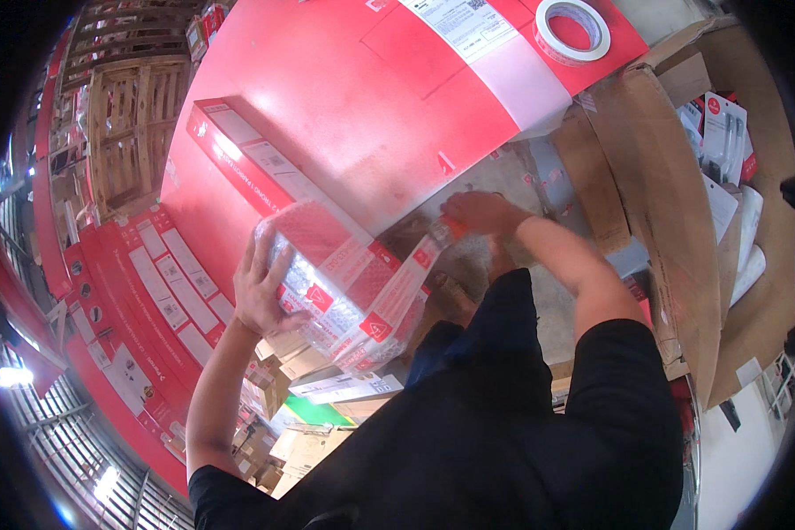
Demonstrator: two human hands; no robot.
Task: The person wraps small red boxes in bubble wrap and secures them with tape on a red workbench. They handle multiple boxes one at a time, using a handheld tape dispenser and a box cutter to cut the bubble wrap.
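Clock read over the view, 12 at the top edge.

Long red-and-white carton (265,181): lies slantwise on a broad red surface (344,97), running from 10 o'clock in toward the centre. Its near end is covered in clear bubble wrap (314,243), banded with red-printed tape. This wrapped end sits just to the 9 o'clock side of centre.

Left hand (267,287), at 9 o'clock: fingers spread and unclenched, laid against the wrapped end, thumb pointing toward centre. Touching, not closed around it.

Right hand (481,214), at 2 o'clock: fingers curled around a small orange item (455,228), mostly hidden; kind unclear. From there a clear tape strip (402,296) with red marks runs down to the wrap, toward 7 o'clock.

Surroundings: white tape roll (574,33) lying flat at 1 o'clock, on the red surface. Beside it, nearer 12, a white printed label (464,25). Open cardboard box (654,168) between 2 and 3, blister packs (724,132) inside. Red cartons with white labels (172,274) at 9. Wooden pallet (137,132) at 10. Brown boxes (300,450) stacked at 7, well below the left hand.
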